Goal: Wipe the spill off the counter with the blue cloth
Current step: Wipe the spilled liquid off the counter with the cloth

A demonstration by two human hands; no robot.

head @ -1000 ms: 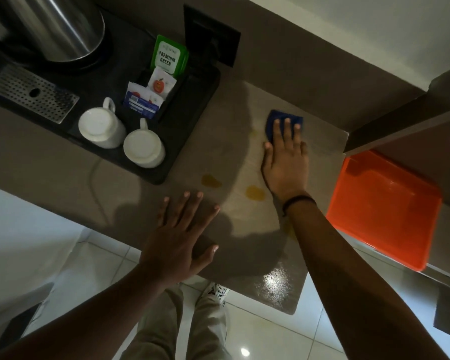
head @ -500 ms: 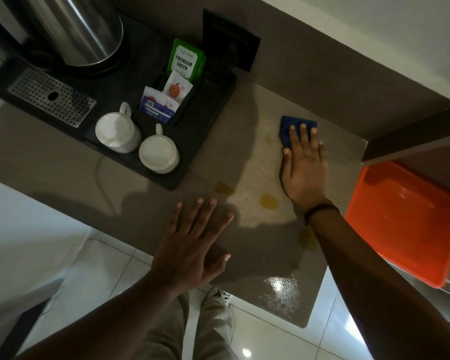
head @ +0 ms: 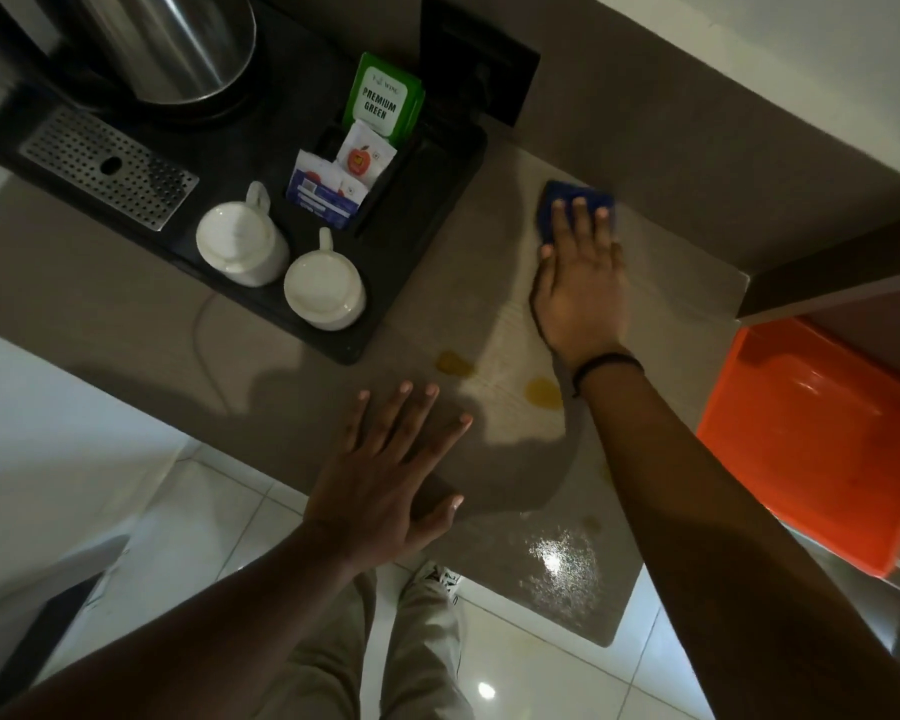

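Left hand (head: pixel 385 480): flat, fingers spread, on the counter (head: pixel 281 387) edge, holding nothing.
Spill (head: pixel 543 393): yellow spots between the hands.
Right hand (head: pixel 580 288): flat, pressing the blue cloth (head: pixel 562 197) down near the back wall.
Tray (head: pixel 417 272): black, left of the cloth, with two white cups (head: pixel 240 241).
Orange bin (head: pixel 822 433): right, below counter.
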